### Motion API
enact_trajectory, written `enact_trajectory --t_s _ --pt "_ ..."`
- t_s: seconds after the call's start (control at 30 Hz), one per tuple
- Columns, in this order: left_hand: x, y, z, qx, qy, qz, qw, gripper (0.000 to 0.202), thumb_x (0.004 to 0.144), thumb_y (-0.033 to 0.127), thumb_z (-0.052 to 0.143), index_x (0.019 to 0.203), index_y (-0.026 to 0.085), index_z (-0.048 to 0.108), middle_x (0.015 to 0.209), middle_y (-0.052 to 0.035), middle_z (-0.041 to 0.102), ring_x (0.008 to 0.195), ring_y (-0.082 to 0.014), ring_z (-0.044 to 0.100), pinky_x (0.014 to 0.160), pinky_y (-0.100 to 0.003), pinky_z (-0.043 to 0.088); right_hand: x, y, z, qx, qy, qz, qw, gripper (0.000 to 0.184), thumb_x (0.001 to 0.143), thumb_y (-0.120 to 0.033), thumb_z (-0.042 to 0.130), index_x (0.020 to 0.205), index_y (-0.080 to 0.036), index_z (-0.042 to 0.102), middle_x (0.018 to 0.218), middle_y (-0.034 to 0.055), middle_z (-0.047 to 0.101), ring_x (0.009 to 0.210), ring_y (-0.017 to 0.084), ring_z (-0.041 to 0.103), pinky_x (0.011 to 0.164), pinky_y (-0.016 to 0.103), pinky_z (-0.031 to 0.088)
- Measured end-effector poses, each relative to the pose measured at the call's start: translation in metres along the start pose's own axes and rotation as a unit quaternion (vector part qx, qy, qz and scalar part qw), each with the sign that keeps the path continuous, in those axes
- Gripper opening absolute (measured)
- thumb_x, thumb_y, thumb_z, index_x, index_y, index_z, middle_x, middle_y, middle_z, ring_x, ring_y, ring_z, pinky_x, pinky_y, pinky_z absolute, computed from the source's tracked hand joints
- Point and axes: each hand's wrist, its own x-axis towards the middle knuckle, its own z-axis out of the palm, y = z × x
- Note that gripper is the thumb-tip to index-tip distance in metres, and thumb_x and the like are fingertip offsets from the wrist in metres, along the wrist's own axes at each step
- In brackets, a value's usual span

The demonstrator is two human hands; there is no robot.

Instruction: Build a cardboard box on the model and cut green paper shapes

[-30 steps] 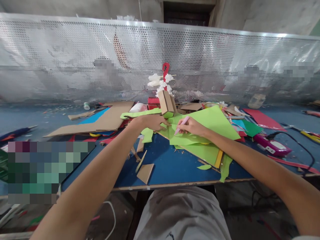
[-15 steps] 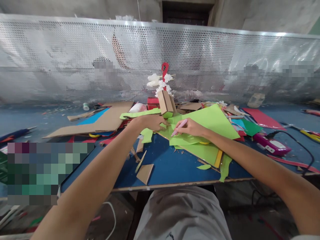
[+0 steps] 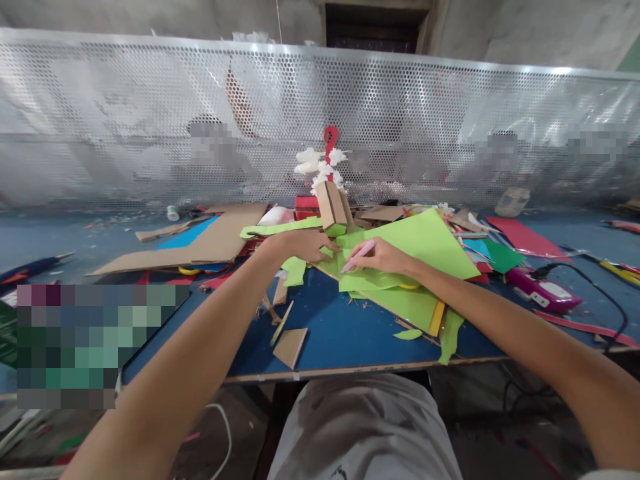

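Note:
My right hand (image 3: 383, 257) is closed around a pink pen (image 3: 361, 255), its tip down on a light green sheet of paper (image 3: 425, 240). To the left, my left hand (image 3: 313, 245) lies with fingers stretched over the sheet's left edge. Just behind that hand stands a cardboard piece (image 3: 333, 207) with a green bottom edge. White flowers (image 3: 323, 168) and a red loop (image 3: 331, 137) rise behind the cardboard. A yellow strip (image 3: 437, 317) lies on more green paper under the sheet.
Large cardboard sheets (image 3: 220, 233) lie at the left. At the right are a purple device (image 3: 545, 290) with a black cable and a red sheet (image 3: 525, 237). A perforated metal screen (image 3: 400, 120) closes off the back. Cardboard scrap (image 3: 291, 348) lies near the front edge.
The pen has shifted very slightly, its tip a little left on the green paper. My left hand has stayed where it was.

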Motion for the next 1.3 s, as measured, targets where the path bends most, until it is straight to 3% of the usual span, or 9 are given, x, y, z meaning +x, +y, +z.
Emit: enact_trajectory --t_s 0.13,0.33,0.5,0.67,0.83,1.0,1.17,1.3 --pt "0.0000 0.0010 -0.0001 -0.005 0.000 -0.003 1.000 0.064 0.092 0.028 0.062 0.155 0.037 0.062 0.141 -0.0029 0.076 0.114 -0.0221 0.074 0.093 -0.025 0.053 0.0009 0.0044 -0.0010 0.016 0.021 0.028 0.999 0.019 0.083 -0.035 0.075 0.082 -0.015 0.077 0.074 0.0066 0.076 0.063 0.015 0.063 0.058 0.027 0.044" --pt "-0.0024 0.0049 -0.0020 -0.015 -0.002 -0.011 1.000 0.061 0.092 0.030 0.063 0.153 0.035 0.064 0.138 -0.0047 0.077 0.108 -0.0227 0.076 0.091 -0.027 0.053 0.0005 0.0052 -0.0002 -0.006 0.004 0.015 1.000 0.026 0.086 -0.041 0.077 0.089 -0.015 0.081 0.077 0.0068 0.076 0.062 0.014 0.059 0.056 0.027 0.040" --pt "-0.0022 0.0047 -0.0008 -0.015 -0.001 -0.014 1.000 0.056 0.096 0.034 0.061 0.151 0.033 0.066 0.137 -0.0050 0.078 0.110 -0.0222 0.075 0.092 -0.027 0.053 0.0010 0.0087 -0.0003 0.027 0.036 0.044 0.998 0.023 0.083 -0.038 0.075 0.080 -0.016 0.072 0.069 0.0049 0.073 0.060 0.015 0.062 0.053 0.025 0.044" --pt "-0.0018 0.0031 0.0001 -0.018 -0.002 -0.015 1.000 0.060 0.094 0.035 0.063 0.155 0.035 0.062 0.141 -0.0039 0.075 0.115 -0.0224 0.073 0.098 -0.028 0.052 0.0006 0.0067 0.0000 0.015 0.007 0.022 1.000 0.024 0.086 -0.039 0.076 0.086 -0.015 0.076 0.076 0.0061 0.076 0.063 0.014 0.063 0.054 0.024 0.044" --pt "-0.0028 0.0033 -0.0011 -0.021 0.003 -0.005 1.000 0.059 0.094 0.035 0.064 0.153 0.034 0.064 0.137 -0.0046 0.077 0.118 -0.0242 0.073 0.101 -0.029 0.052 0.0004 0.0070 -0.0013 0.023 0.045 0.049 0.998 0.022 0.086 -0.035 0.073 0.075 -0.018 0.066 0.063 0.0014 0.068 0.048 0.010 0.052 0.046 0.024 0.039" --pt "-0.0032 0.0047 -0.0017 -0.020 -0.001 -0.014 1.000 0.059 0.093 0.034 0.064 0.152 0.034 0.065 0.136 -0.0053 0.078 0.114 -0.0244 0.074 0.099 -0.029 0.052 0.0001 0.0073 -0.0013 0.021 0.025 0.039 0.999 0.023 0.086 -0.038 0.076 0.080 -0.017 0.068 0.069 0.0035 0.071 0.054 0.011 0.057 0.047 0.023 0.041" --pt "-0.0044 0.0062 -0.0031 -0.024 -0.007 -0.018 1.000 0.060 0.094 0.033 0.063 0.154 0.034 0.064 0.139 -0.0053 0.076 0.116 -0.0245 0.074 0.101 -0.029 0.051 -0.0005 0.0069 -0.0016 0.027 0.044 0.051 0.997 0.024 0.090 -0.030 0.070 0.071 -0.019 0.059 0.060 -0.0009 0.063 0.044 0.008 0.046 0.043 0.023 0.034" --pt "-0.0040 0.0055 -0.0023 -0.026 0.001 -0.014 1.000 0.059 0.094 0.033 0.063 0.153 0.033 0.064 0.138 -0.0058 0.077 0.117 -0.0243 0.073 0.101 -0.029 0.051 -0.0009 0.0068 -0.0014 0.024 0.040 0.048 0.998 0.023 0.090 -0.031 0.070 0.073 -0.019 0.061 0.060 -0.0012 0.062 0.044 0.008 0.047 0.043 0.022 0.034"
